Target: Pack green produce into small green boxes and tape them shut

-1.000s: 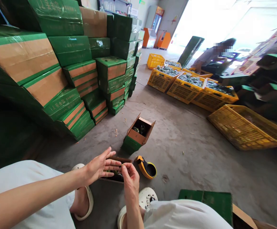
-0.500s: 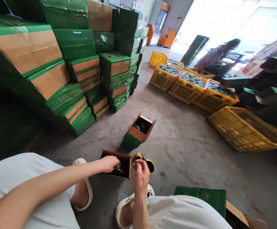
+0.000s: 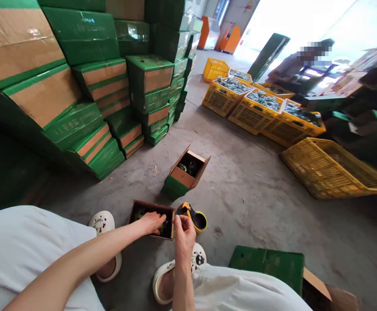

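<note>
An open cardboard box (image 3: 131, 213) stands on the floor between my feet, with dark and green items inside. My left hand (image 3: 152, 222) reaches into it, fingers spread over the contents, with nothing seen gripped. My right hand (image 3: 184, 226) is at the box's right end, thumb and fingers pinched together; whatever is between them is too small to make out. Right behind that hand lies a yellow and black tape dispenser (image 3: 200, 220). Farther forward stands a second open green box (image 3: 175, 185) with dark items in it.
Stacked green cartons (image 3: 80, 36) rise at the left. Yellow crates (image 3: 251, 116) filled with greyish items stand at the right, near a crouching person (image 3: 284, 69). A tilted yellow crate (image 3: 334, 172) is closer. A green carton (image 3: 269, 263) lies by my right knee.
My left hand has moved right inside the box, and its fingers have spread from a more closed pose. My right hand stays pinched beside the box. The whole view has shifted slightly.
</note>
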### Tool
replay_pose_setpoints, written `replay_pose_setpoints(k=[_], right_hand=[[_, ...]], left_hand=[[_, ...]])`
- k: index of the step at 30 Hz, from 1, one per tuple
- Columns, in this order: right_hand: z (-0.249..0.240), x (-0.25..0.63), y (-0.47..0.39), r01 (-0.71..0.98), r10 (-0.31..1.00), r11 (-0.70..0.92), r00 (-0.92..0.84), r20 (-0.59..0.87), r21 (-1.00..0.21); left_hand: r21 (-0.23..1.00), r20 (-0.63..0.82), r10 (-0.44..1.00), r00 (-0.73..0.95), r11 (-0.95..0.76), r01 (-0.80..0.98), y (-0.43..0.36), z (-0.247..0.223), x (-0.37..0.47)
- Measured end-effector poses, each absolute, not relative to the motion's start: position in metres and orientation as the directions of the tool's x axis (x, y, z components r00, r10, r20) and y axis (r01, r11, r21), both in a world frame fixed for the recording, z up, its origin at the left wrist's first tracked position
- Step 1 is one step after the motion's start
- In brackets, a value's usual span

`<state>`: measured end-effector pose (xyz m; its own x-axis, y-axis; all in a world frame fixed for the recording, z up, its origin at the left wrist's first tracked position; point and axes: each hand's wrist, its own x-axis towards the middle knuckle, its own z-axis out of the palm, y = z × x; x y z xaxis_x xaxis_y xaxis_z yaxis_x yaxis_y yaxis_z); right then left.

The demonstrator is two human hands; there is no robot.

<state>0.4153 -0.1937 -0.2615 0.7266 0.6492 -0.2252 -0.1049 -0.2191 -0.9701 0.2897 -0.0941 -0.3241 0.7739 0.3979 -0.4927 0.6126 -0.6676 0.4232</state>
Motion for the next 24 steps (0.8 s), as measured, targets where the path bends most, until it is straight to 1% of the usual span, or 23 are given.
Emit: replay_pose_setpoints(k=[3,5,7,10,12,14,16,18,21,23,24], right_hand=[[-0.267,0.414,-0.194,-0.049,0.659,-0.247,0.724,-0.205,-0.968],[-0.273,0.413,-0.195,-0.03,0.686,-0.262,0.697,-0.208,-0.965],[-0.278,0.411,-0.195,0.007,0.722,-0.29,0.658,-0.214,-0.957],[-0.282,0.407,-0.19,0.156,0.77,-0.391,0.596,-0.23,-0.907],[-0.282,0.401,-0.185,0.293,0.799,-0.453,0.551,-0.239,-0.842],[-0.282,0.394,-0.18,0.431,0.823,-0.485,0.52,-0.23,-0.761],[-0.283,0.386,-0.177,0.562,0.849,-0.49,0.481,-0.219,-0.667],[-0.286,0.378,-0.178,0.686,0.882,-0.467,0.405,-0.24,-0.558],[-0.291,0.371,-0.183,0.806,0.88,-0.445,0.313,-0.356,-0.39],[-0.293,0.369,-0.185,0.841,0.847,-0.439,0.27,-0.457,-0.317],[-0.293,0.369,-0.185,0.85,0.831,-0.433,0.248,-0.498,-0.3]], left_hand=[[0.442,-0.563,0.338,0.754,-0.647,0.62,-0.094,-0.322,0.287],[0.479,-0.564,0.31,0.766,-0.633,0.608,-0.084,-0.316,0.28],[0.463,-0.559,0.361,0.747,-0.612,0.641,-0.068,-0.308,0.27],[0.332,-0.571,0.528,0.629,-0.553,0.764,-0.05,-0.298,0.255],[0.255,-0.576,0.6,0.555,-0.513,0.82,-0.051,-0.295,0.25],[0.21,-0.579,0.635,0.512,-0.491,0.846,-0.062,-0.296,0.25],[0.183,-0.579,0.651,0.491,-0.483,0.856,-0.077,-0.298,0.252],[0.17,-0.573,0.662,0.484,-0.482,0.86,-0.087,-0.3,0.253],[0.185,-0.558,0.668,0.493,-0.479,0.858,-0.088,-0.301,0.249],[0.21,-0.551,0.665,0.504,-0.474,0.855,-0.083,-0.301,0.244],[0.224,-0.55,0.662,0.509,-0.47,0.854,-0.081,-0.301,0.242]])
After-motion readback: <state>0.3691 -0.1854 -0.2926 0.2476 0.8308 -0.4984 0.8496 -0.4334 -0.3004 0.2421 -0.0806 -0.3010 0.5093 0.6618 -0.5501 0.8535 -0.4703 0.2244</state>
